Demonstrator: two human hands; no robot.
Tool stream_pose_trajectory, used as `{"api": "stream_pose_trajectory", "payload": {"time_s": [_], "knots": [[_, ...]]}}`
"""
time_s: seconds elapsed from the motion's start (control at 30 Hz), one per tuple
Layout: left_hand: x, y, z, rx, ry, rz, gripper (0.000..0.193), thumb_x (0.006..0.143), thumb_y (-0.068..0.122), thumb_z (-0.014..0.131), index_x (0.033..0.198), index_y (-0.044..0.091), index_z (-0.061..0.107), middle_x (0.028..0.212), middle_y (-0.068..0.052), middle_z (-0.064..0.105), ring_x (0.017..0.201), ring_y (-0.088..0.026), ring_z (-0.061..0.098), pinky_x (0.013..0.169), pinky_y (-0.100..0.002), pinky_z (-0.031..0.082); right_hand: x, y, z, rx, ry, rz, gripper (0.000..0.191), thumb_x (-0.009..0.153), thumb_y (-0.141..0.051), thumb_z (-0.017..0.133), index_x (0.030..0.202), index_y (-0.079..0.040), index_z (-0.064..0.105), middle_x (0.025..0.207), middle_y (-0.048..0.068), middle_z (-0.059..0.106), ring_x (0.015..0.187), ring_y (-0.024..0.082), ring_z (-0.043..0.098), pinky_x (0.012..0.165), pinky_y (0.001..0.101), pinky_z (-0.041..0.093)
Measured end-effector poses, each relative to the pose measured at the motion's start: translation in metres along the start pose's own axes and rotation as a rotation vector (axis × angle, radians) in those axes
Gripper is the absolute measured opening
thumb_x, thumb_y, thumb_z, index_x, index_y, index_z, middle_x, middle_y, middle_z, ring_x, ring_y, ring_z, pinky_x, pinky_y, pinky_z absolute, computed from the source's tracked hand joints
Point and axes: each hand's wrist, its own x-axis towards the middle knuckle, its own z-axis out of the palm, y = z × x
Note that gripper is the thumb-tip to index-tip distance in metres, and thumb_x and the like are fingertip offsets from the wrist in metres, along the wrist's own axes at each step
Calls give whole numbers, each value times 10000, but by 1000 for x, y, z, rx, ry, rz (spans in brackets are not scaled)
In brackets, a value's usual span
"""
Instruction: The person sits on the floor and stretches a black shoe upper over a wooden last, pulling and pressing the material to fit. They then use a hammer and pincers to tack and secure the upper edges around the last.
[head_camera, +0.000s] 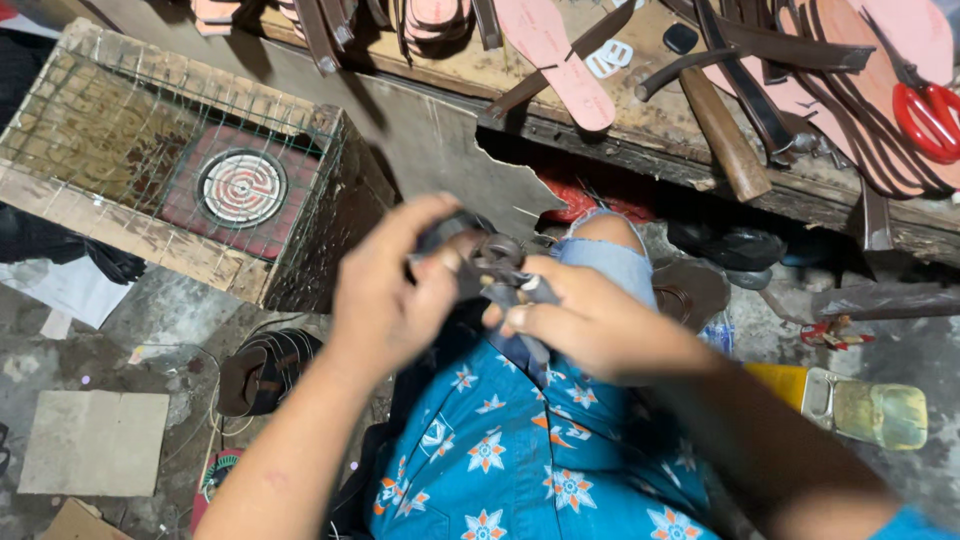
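Observation:
Both my hands meet over my lap, above my blue star-patterned shirt (520, 460) and my jeans knee (605, 255). My left hand (385, 290) and my right hand (575, 315) together grip a small dark sandal strap piece with a buckle (495, 262). The image is motion-blurred here, so the piece's exact shape is unclear. My left fingers curl over its top; my right thumb and fingers pinch its lower right end.
A wire-mesh wooden box (170, 170) with a round coil heater (241, 187) stands at left. A worn workbench (640, 130) holds pink insoles (555, 55), brown straps, a hammer (722, 130) and red scissors (930, 115). Brown sandal soles (265, 372) and a glue tin (865, 408) lie on the floor.

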Motion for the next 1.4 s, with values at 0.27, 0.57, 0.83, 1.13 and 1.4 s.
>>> {"api": "stream_pose_trajectory", "payload": {"time_s": [0.27,0.57,0.83,1.13,1.4], "knots": [[27,-42,-40,-166,82,-190,514,890,94,708,1365,11,531,1254,-79,591,1179,-173,549,1060,-307,451,-4,17,-28,18,123,-15,198,954,-168,640,1092,-26,642,845,28,637,734,90,598,609,249,496],[24,-28,-6,-449,-117,-234,514,887,146,733,1355,40,549,1236,-52,636,1167,-150,585,1039,-294,482,31,42,4,79,439,-360,569,797,-12,816,1276,-84,518,1113,-26,609,970,72,578,841,262,521],[4,-24,69,-447,-160,-27,553,968,185,703,1439,18,466,1327,-146,620,1249,-254,603,1097,-383,464,20,72,-21,193,697,-295,434,875,-13,770,1244,-63,548,919,3,615,779,87,602,696,252,513],[23,-26,132,-144,-239,171,562,930,257,707,1415,18,555,1326,-207,665,1218,-403,632,1053,-480,469,-72,79,-61,-541,465,-51,413,933,-192,623,1320,-54,577,1148,154,675,1093,299,629,957,390,480],[-5,-3,166,45,-329,204,537,908,288,696,1386,58,607,1304,-170,628,1227,-368,581,1132,-628,318,-90,77,-59,-803,439,262,525,915,-299,574,1389,-84,498,1320,219,615,1229,398,572,1006,491,441]]}}
